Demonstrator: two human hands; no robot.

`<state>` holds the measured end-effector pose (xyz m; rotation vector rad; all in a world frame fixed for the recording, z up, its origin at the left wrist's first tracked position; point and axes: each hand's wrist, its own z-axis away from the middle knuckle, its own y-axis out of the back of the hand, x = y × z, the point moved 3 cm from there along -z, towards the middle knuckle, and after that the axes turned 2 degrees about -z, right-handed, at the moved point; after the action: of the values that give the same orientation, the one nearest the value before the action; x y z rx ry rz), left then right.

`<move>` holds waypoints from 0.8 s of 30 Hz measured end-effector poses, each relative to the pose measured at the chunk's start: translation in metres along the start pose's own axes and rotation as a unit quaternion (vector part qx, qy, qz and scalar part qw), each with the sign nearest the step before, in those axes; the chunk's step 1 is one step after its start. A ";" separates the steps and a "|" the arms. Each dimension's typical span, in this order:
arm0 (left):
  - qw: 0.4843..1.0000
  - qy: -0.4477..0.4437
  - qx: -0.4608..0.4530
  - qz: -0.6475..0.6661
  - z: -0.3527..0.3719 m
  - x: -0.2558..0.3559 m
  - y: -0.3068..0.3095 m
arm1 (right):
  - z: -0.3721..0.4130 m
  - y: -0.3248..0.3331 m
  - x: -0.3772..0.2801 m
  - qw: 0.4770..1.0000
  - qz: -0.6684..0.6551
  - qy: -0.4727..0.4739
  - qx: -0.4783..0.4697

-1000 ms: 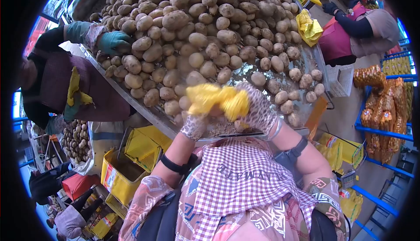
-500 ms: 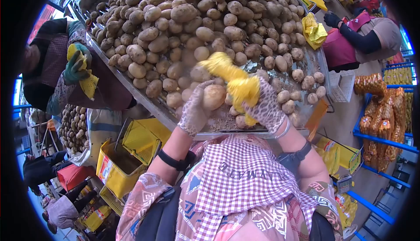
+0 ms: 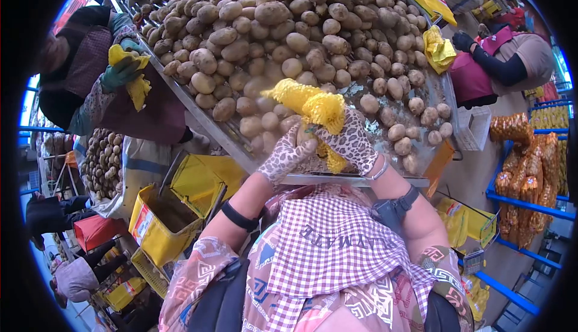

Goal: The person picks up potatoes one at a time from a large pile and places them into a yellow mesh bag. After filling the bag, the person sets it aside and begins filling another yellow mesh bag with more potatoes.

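Observation:
Both my hands wear leopard-print gloves above the front edge of a metal table. My right hand [image 3: 351,144] is closed around a yellow mesh bag [image 3: 301,100], whose gathered body stretches up and left over the potatoes, with a tail hanging below the fist. My left hand [image 3: 288,156] is curled right beside the bag and my right hand. Between its fingers is a potato [image 3: 305,135], mostly hidden by the glove. Behind them a large heap of loose potatoes [image 3: 265,43] covers the table.
Metal table rim [image 3: 295,179] runs before my waist. At left, a co-worker's gloved hand [image 3: 122,72] holds a yellow mesh bag; another person [image 3: 500,61] stands at right. Yellow bins [image 3: 162,223] stand low left. Filled orange net bags [image 3: 527,175] lie on a blue rack at right.
My left hand has moved right and closer to the bag, and the potato it held is now mostly hidden. The bag has shifted slightly left in my right hand.

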<state>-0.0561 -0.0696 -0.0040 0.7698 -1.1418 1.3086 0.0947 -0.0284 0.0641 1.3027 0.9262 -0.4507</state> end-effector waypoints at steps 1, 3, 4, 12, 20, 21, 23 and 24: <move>0.999 0.013 -0.030 -0.006 0.008 0.005 0.000 | 0.000 -0.002 -0.002 1.000 0.009 0.000 -0.016; 0.997 0.034 -0.069 0.016 0.025 0.022 0.002 | 0.000 -0.008 0.008 0.993 -0.111 -0.003 -0.042; 0.997 0.030 -0.067 0.014 0.028 0.018 0.008 | -0.001 -0.009 0.015 0.971 -0.227 -0.007 -0.068; 0.855 0.019 -0.244 0.457 0.043 0.017 0.036 | 0.007 -0.001 -0.035 0.995 -0.083 0.030 0.048; 0.804 0.062 -0.188 0.561 0.038 -0.001 0.055 | 0.011 -0.031 -0.014 0.991 -0.026 -0.133 0.009; 0.835 0.063 -0.105 0.537 0.039 -0.008 0.054 | 0.017 -0.048 -0.034 0.990 -0.125 0.019 0.069; 0.862 0.057 -0.032 0.503 0.034 -0.005 0.056 | 0.023 -0.054 -0.050 0.931 0.112 0.347 0.021; 0.856 0.063 -0.047 0.511 0.035 -0.002 0.056 | 0.021 -0.056 -0.048 0.954 0.110 0.279 -0.019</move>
<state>-0.1175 -0.0943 -0.0038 -0.0815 -1.5628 2.0996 0.0319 -0.0723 0.0676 1.5085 1.2265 0.1246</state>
